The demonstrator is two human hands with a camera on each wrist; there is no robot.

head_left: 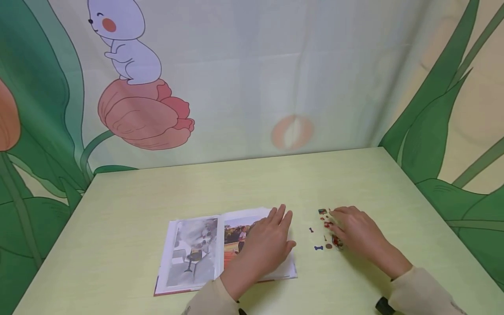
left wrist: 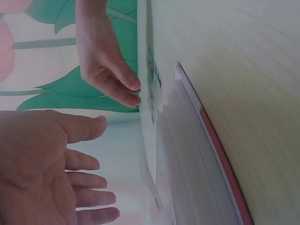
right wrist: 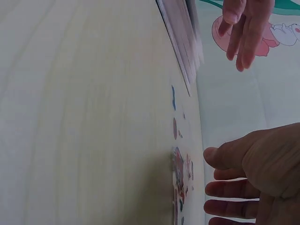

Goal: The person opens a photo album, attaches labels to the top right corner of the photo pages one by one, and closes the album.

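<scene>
An open book (head_left: 193, 251) with photo pages lies on the table, a greyish picture on its left page and an outdoor picture of a person on its right. My left hand (head_left: 265, 243) hovers over the right page with straight, spread fingers, hiding part of the picture. To the right of the book lie several small flat cutouts that look like stickers, among them a blue bone shape (head_left: 318, 248) and a brown round piece (head_left: 328, 246). My right hand (head_left: 360, 232) is low over the red pieces (head_left: 336, 242), fingers loosely bent, with no held thing showing.
A pale wood-grain table (head_left: 130, 197) carries everything. Behind it hangs a curtain (head_left: 244, 87) printed with a white animal, flowers and leaves. A black object (head_left: 384, 305) shows beside the right sleeve. In the left wrist view the book's red cover edge (left wrist: 220, 154) faces the camera.
</scene>
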